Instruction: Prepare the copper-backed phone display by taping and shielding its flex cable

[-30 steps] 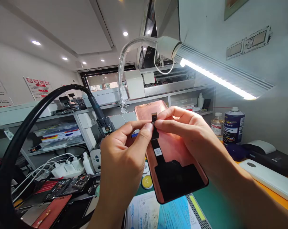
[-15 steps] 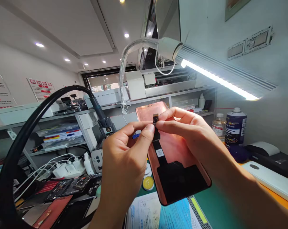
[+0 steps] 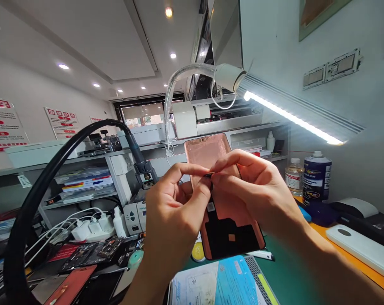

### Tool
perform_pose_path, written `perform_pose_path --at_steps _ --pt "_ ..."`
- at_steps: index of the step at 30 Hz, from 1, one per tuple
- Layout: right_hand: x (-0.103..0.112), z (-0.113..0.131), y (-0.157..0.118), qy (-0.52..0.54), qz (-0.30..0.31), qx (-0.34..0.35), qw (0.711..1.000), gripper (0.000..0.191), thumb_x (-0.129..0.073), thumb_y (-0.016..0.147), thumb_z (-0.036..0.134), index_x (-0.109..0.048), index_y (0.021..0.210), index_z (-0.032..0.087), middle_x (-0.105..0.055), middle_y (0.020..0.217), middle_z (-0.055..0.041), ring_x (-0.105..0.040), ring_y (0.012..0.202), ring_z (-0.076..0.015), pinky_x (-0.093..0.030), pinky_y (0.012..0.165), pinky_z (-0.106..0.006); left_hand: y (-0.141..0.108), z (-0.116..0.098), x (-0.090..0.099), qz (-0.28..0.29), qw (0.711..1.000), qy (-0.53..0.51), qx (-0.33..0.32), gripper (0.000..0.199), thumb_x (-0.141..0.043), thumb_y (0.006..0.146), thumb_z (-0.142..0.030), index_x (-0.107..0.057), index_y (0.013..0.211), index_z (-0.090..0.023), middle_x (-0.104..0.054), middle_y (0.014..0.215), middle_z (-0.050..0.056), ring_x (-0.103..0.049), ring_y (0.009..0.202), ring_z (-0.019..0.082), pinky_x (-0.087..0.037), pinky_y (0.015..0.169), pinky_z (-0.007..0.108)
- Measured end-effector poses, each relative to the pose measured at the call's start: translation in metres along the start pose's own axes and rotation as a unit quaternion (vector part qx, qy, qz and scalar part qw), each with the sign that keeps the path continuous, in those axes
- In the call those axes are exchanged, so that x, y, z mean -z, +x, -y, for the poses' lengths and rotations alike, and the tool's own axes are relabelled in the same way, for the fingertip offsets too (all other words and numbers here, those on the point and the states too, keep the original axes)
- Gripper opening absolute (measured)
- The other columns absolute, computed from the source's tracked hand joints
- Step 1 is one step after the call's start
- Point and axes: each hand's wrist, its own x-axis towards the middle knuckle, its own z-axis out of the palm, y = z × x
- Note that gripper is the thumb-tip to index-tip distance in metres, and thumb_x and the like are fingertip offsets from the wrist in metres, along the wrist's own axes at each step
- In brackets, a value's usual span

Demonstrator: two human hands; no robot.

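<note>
A phone screen (image 3: 225,209) is held up above the bench with its copper-coloured back facing me. Black film (image 3: 217,237) covers its lower part, with a small copper square on it. Up the middle runs a black flex cable (image 3: 210,174), whose end shows as a thin edge between my fingertips. My left hand (image 3: 179,207) pinches that end between thumb and index finger. From the other side, my right hand (image 3: 255,182) pinches it too, its other fingers curled behind near the screen's right edge. The fingertips hide most of the connector.
A lit lamp (image 3: 296,114) hangs over the right side. A thick black hose (image 3: 52,159) arches at the left, above circuit boards (image 3: 96,254). Below the screen lie a blue-white booklet (image 3: 223,279) and a yellow tin (image 3: 198,251). A spray can (image 3: 317,178) stands right.
The cable's end, which stuck up with its connector visible, now lies edge-on between the fingertips. The screen is tilted differently and its lower edge sits higher. The camera view has shifted slightly.
</note>
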Motion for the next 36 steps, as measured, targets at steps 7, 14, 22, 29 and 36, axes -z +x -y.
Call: perform_pose_path --at_steps 7,14,22,29,36 --pt "0.002 -0.008 0.002 -0.040 0.023 0.080 0.996 0.007 -0.074 0.081 0.025 -0.069 0.083 0.019 -0.066 0.078 -0.0013 -0.058 0.066 -0.0119 -0.044 0.055 -0.022 0.002 0.009 0.005 0.006 0.994 0.022 -0.108 0.005 -0.066 0.081 -0.018 -0.066 0.080 -0.023 -0.065 0.076 0.000 -0.056 0.061 0.012 -0.042 0.050 0.021" --pt "0.006 -0.010 0.005 -0.052 0.043 0.119 0.991 0.004 -0.068 0.086 0.022 -0.070 0.084 0.020 -0.067 0.084 -0.0020 -0.060 0.076 -0.0135 -0.049 0.069 -0.025 0.004 0.014 0.009 0.028 0.975 0.054 -0.213 0.014 -0.061 0.084 -0.011 -0.067 0.080 -0.023 -0.062 0.088 0.002 -0.061 0.081 0.017 -0.048 0.067 0.027" --pt "0.008 -0.014 0.008 -0.050 0.033 0.105 0.993 0.010 -0.073 0.082 0.028 -0.069 0.083 0.019 -0.067 0.085 -0.0036 -0.062 0.075 -0.0162 -0.052 0.069 -0.028 0.008 0.022 0.009 0.041 0.969 0.067 -0.233 0.015 -0.059 0.087 -0.012 -0.068 0.085 -0.024 -0.061 0.090 0.002 -0.061 0.084 0.017 -0.049 0.069 0.028" --pt "0.007 -0.013 0.007 -0.040 0.032 0.107 0.993 0.006 -0.073 0.083 0.026 -0.071 0.084 0.020 -0.068 0.087 -0.0032 -0.064 0.078 -0.0153 -0.052 0.071 -0.027 0.007 0.017 0.004 0.014 0.974 0.052 -0.219 0.012 -0.063 0.084 -0.014 -0.069 0.079 -0.023 -0.063 0.088 0.002 -0.062 0.081 0.016 -0.048 0.065 0.026" --pt "0.003 -0.009 0.003 -0.019 0.027 0.038 0.999 0.013 -0.074 0.083 0.030 -0.072 0.092 0.021 -0.066 0.073 -0.0004 -0.061 0.064 -0.0123 -0.049 0.057 -0.022 0.002 0.003 0.000 -0.064 0.995 0.053 -0.051 0.006 -0.072 0.079 -0.028 -0.070 0.082 -0.024 -0.065 0.068 -0.002 -0.053 0.053 0.009 -0.035 0.042 0.018"
